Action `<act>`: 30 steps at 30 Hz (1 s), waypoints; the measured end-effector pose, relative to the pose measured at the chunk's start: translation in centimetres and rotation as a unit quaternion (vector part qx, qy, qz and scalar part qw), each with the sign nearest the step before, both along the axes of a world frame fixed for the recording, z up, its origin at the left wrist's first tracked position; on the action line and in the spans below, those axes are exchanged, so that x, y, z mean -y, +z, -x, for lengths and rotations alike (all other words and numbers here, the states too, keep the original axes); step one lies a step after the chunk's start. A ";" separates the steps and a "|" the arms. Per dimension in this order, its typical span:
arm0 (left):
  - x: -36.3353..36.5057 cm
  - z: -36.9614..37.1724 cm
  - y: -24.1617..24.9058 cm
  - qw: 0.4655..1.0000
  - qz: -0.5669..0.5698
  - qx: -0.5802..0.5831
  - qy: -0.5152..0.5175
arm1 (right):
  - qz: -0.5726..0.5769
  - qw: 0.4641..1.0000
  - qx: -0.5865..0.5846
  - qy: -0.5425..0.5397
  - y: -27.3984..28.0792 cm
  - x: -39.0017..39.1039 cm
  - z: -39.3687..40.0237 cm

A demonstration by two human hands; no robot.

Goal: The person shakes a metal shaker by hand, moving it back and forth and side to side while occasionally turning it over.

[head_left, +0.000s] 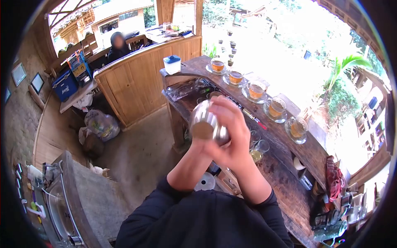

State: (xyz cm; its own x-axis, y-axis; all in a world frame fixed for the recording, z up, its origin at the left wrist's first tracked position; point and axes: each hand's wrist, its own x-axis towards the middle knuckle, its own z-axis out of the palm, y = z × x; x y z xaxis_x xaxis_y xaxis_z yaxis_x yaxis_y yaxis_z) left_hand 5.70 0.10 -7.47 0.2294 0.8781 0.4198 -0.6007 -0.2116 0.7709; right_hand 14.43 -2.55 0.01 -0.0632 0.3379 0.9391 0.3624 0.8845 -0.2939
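Both hands are raised in front of my chest, holding a shiny silver metal shaker (202, 110), tilted and slightly blurred by motion. My right hand (233, 128) is closed around its right side, fingers over the upper part. From below, my left hand (201, 145) supports it; most of its fingers are hidden behind the metal. Beyond the hands, several glass cups of amber drink stand on saucers along the raised wooden counter, among them a near cup (297, 129) and a far cup (217, 65). On the lower shelf, a glass (257, 153) holds some yellowish liquid.
A white tub with a blue lid (172, 65) stands at the counter's far end. Another person (118, 47) is behind the wooden partition (140, 78). A red cloth (334, 177) hangs at the right. A sink (62, 206) and concrete ledge are at left.
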 end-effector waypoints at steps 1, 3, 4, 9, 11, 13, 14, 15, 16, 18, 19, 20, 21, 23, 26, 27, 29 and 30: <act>-0.2 0.6 0.4 0.983 0.080 0.060 -0.153 | 0.000 1.000 -0.001 -0.002 0.1 0.4 -0.1; -1.6 1.8 1.8 0.852 0.224 0.169 -0.442 | -0.069 0.996 0.047 -0.027 0.9 1.8 -0.4; -2.2 2.1 2.5 0.740 0.288 0.215 -0.568 | -0.099 0.984 0.144 -0.035 2.2 4.2 -0.9; 0.9 -0.6 4.2 0.817 -0.008 0.350 -0.457 | -0.246 0.963 0.108 -0.016 -1.5 3.1 -1.5; -0.2 -0.5 4.2 0.832 0.165 0.307 -0.433 | -0.136 0.982 0.119 -0.051 -2.4 2.2 -2.8; -6.9 -5.2 -6.0 0.884 0.197 0.319 -0.278 | -0.060 0.998 0.029 -0.023 0.5 0.9 -2.9; -6.5 -5.1 -5.5 0.883 0.197 0.319 -0.282 | 0.069 0.997 -0.042 -0.014 0.4 0.1 -3.0; -5.7 -4.5 -3.9 0.859 0.218 0.315 -0.339 | 0.048 0.998 -0.040 -0.021 0.8 0.7 -3.3; -5.0 -3.6 -1.5 0.833 0.236 0.306 -0.396 | 0.022 0.999 -0.040 -0.029 1.5 1.5 -3.6; -3.0 -2.2 2.9 0.769 0.276 0.287 -0.500 | -0.057 0.990 0.130 0.007 1.6 4.8 -4.0; -1.0 -1.7 4.7 0.788 0.201 0.286 -0.507 | -0.154 0.978 0.143 0.004 1.7 6.0 -4.0; 0.3 -1.5 5.7 0.803 0.125 0.282 -0.510 | -0.259 0.958 0.120 0.015 1.7 6.0 -3.8; -0.2 -3.1 4.8 0.836 -0.036 0.335 -0.432 | -0.316 0.942 0.113 0.023 1.6 6.4 -3.5; 0.4 -3.6 5.3 0.847 0.012 0.331 -0.415 | -0.285 0.953 0.105 0.005 1.0 5.7 -4.2; -1.7 -4.7 3.0 0.811 0.219 0.280 -0.464 | -0.108 0.992 0.047 -0.046 -0.1 1.5 -5.2; -2.0 -5.7 2.2 0.809 0.267 0.335 -0.403 | 0.004 0.997 -0.035 -0.072 -0.4 0.3 -4.8; -0.8 -6.0 1.8 0.867 0.239 0.325 -0.291 | -0.010 0.997 -0.039 -0.066 1.6 2.4 -4.9; 0.6 -5.4 2.2 0.923 0.162 0.253 -0.241 | -0.094 0.993 0.025 -0.061 2.2 3.3 -5.4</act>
